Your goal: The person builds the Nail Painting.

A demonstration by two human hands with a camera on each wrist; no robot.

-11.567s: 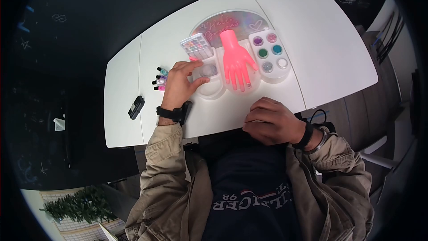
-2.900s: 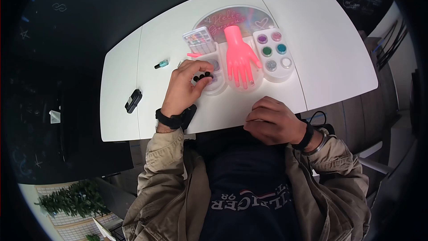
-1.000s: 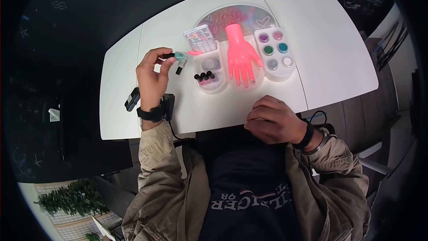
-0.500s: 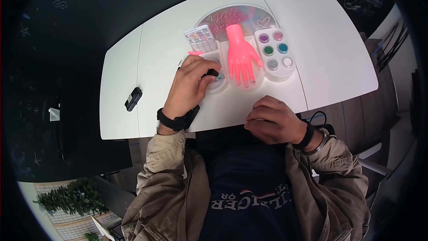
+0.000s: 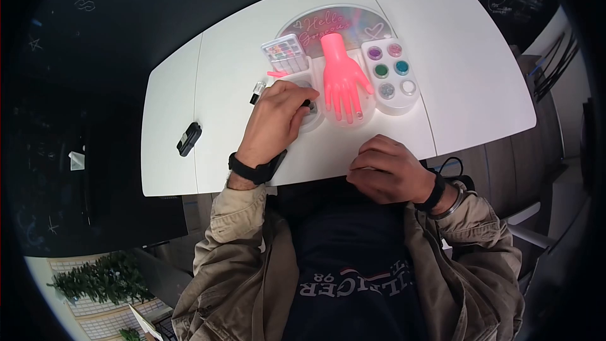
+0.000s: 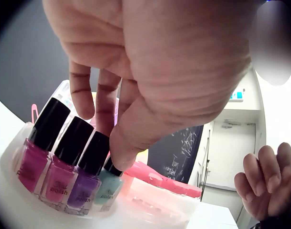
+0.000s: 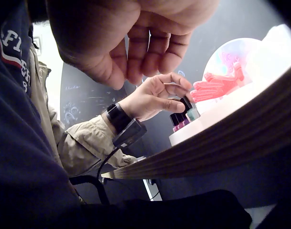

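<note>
My left hand [image 5: 274, 120] pinches the black cap of a teal nail polish bottle [image 6: 107, 189] between thumb and fingers. That bottle stands at the end of a row, beside purple [image 6: 82, 190], pink [image 6: 59, 179] and magenta [image 6: 32, 164] polish bottles, all upright with black caps. The row sits in the rounded front of the white stand's left section; in the head view my hand hides most of it. A bright pink model hand [image 5: 341, 79] lies palm-down just right of my fingers. My right hand [image 5: 391, 170] rests near the table's front edge, fingers loosely curled, holding nothing.
Left of the stand, a clear bottle with a black cap [image 5: 257, 93] lies on the white table [image 5: 227, 57]. A black device [image 5: 188, 139] is further left. Glitter pots [image 5: 380, 71] fill the right section. A clear case [image 5: 284, 53] stands behind my left hand.
Several polish bottles have gone from the table at left into the stand. A second ago my left hand held the teal bottle over the table; it has moved right to the row.
</note>
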